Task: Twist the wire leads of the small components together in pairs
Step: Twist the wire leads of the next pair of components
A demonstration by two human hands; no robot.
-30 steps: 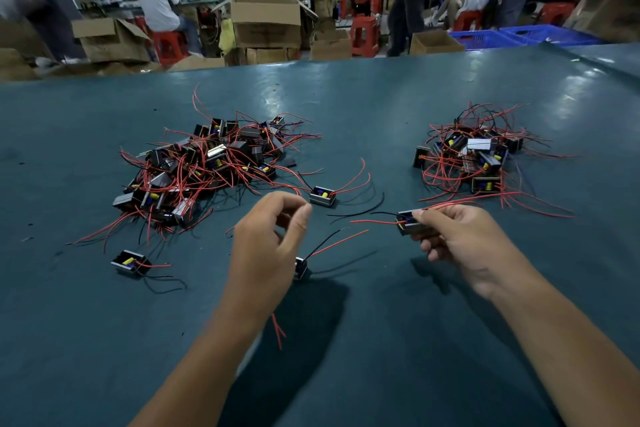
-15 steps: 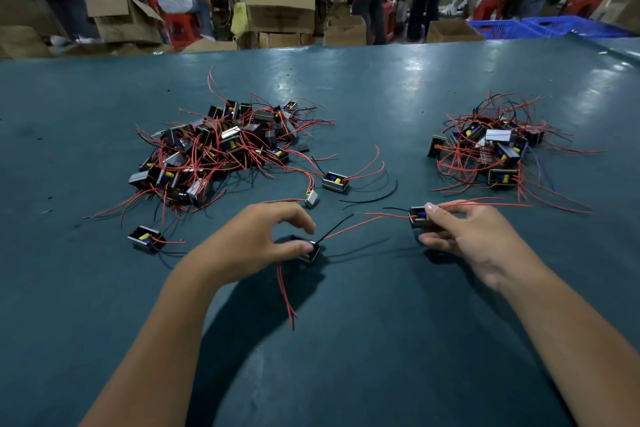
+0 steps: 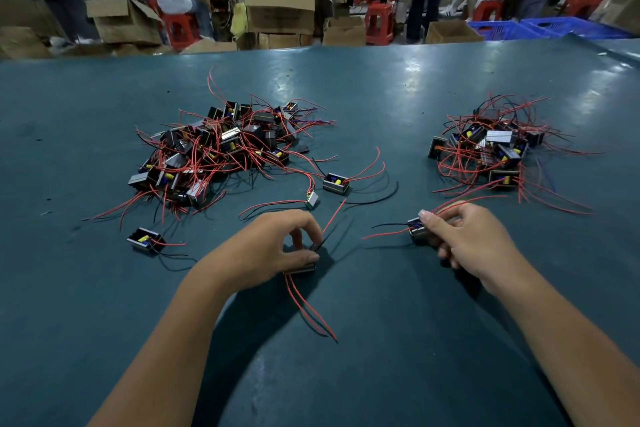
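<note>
Head view: left hand (image 3: 266, 250) pinches one small black wire-leaded component (image 3: 304, 267) on the dark teal tabletop (image 3: 381, 340) (red leads trailing nearward), while right hand (image 3: 471, 246) grips another small black component (image 3: 417, 234).

big pile (image 3: 221, 149) lies left, small pile (image 3: 491, 149) right, on table (image 3: 381, 90).

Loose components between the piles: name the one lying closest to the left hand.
The silver-faced component, just beyond the left hand; the yellow-marked one lies farther back.
</note>
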